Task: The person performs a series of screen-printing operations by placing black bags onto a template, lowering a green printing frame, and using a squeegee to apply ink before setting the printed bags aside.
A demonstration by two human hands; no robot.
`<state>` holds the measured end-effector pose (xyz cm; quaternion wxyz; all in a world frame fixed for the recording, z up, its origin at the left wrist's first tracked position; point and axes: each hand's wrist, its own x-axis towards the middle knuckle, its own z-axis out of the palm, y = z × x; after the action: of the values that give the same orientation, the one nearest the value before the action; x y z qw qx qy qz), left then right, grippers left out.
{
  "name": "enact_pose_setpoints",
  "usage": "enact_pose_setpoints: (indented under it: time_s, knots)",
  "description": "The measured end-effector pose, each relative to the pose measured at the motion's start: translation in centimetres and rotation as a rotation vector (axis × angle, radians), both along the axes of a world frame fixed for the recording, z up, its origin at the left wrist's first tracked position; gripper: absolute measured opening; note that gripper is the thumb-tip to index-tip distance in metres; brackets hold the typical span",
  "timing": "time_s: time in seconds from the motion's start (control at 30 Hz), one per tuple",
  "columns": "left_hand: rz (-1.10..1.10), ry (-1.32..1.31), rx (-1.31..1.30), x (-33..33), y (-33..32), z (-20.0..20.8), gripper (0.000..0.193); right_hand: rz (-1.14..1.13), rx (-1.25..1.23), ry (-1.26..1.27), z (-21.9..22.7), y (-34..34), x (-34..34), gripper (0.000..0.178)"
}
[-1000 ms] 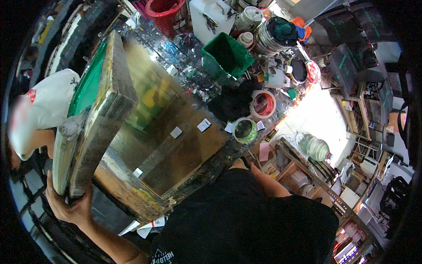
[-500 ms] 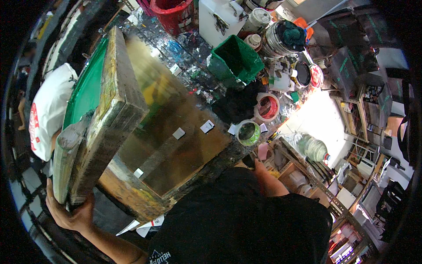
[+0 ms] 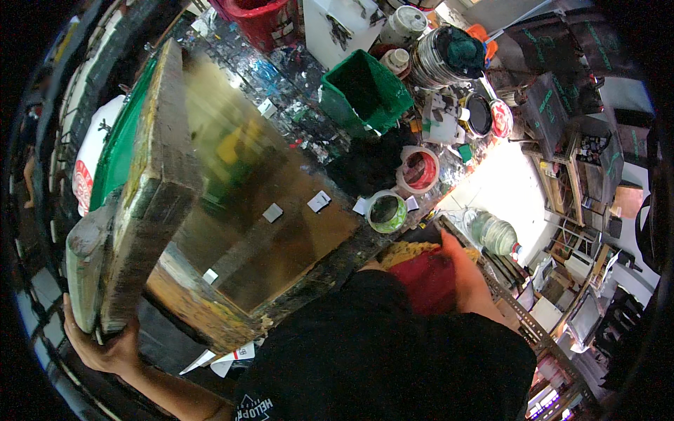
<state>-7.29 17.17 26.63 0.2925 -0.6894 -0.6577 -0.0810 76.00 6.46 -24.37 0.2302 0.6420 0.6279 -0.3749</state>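
Note:
My left hand (image 3: 102,344) is closed around the lower end of a thick, paint-stained screen-printing frame (image 3: 151,182), which stands tilted up at the left. Green ink coats the frame's inner face. A rounded, whitish bar (image 3: 88,259) lies along the frame's inner side near that hand. Beside the frame is a brown, glossy printing board (image 3: 281,238) with small white pieces on it. My right hand (image 3: 453,245) reaches past the board's near right corner, above a maroon cloth (image 3: 428,281) and something yellow (image 3: 411,251). Its fingers are too unclear to show a hold.
A green square bucket (image 3: 365,95), a red bucket (image 3: 263,21) and a white jug (image 3: 340,31) stand along the back. Tape rolls (image 3: 387,212) sit at the board's right corner. A large clear bottle (image 3: 495,234) lies beyond my right hand, near metal shelving (image 3: 523,340).
My right hand has moved right and away from my body, and the maroon cloth and yellow thing have come into view. The left hand still holds the raised frame.

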Motion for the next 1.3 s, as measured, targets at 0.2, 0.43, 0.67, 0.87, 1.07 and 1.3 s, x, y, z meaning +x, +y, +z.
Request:
enact_pose_setpoints:
  time_s: [0.2,0.43,0.67,0.87,1.07,1.3]
  knots:
    - [0.015,-0.010,0.010,0.5,-0.2,-0.3,0.078,-0.001,-0.136,-0.131,2.7,9.6,4.5,0.126]
    - [0.048,-0.085,0.010,-0.1,-0.3,-0.4,0.080,-0.197,-0.073,-0.141,6.1,16.8,6.1,0.098]
    - [0.024,-0.111,0.007,0.3,-1.1,-0.9,0.083,-0.212,0.088,-0.591,4.9,17.9,-0.3,0.069]
    - [-0.051,-0.022,0.005,1.2,-0.2,-1.1,0.084,-0.095,0.234,-0.911,5.2,16.4,-5.6,0.063]
    - [-0.090,-0.090,0.050,3.6,1.1,-0.3,0.083,-0.285,0.623,-0.828,6.4,11.1,-7.8,0.069]
    - [-0.040,-0.101,0.069,3.0,-0.3,-0.4,0.101,0.154,0.161,0.039,24.3,4.4,-24.3,0.038]
